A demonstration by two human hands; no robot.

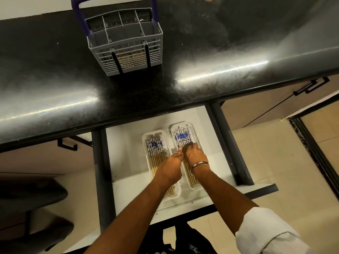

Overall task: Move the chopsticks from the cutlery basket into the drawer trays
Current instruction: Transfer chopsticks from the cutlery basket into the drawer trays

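Two clear plastic trays lie side by side in the open white drawer (128,173). The left tray (146,138) and the right tray (199,142) each hold several wooden chopsticks (180,137) with blue-and-white patterned tops. My left hand (171,165) and my right hand (195,156) meet over the right tray, fingers pressed onto the chopsticks there. Whether either hand grips a chopstick is hidden by the fingers. A metal bangle sits on my right wrist. The grey cutlery basket (126,50) with a purple handle stands on the black counter, far from both hands.
The black counter (220,57) overhangs the back of the drawer. Dark drawer rails (231,143) run along both sides. A black chair (27,202) sits at the lower left. Cabinet handles (311,87) show at the right, and a beige tiled floor lies below.
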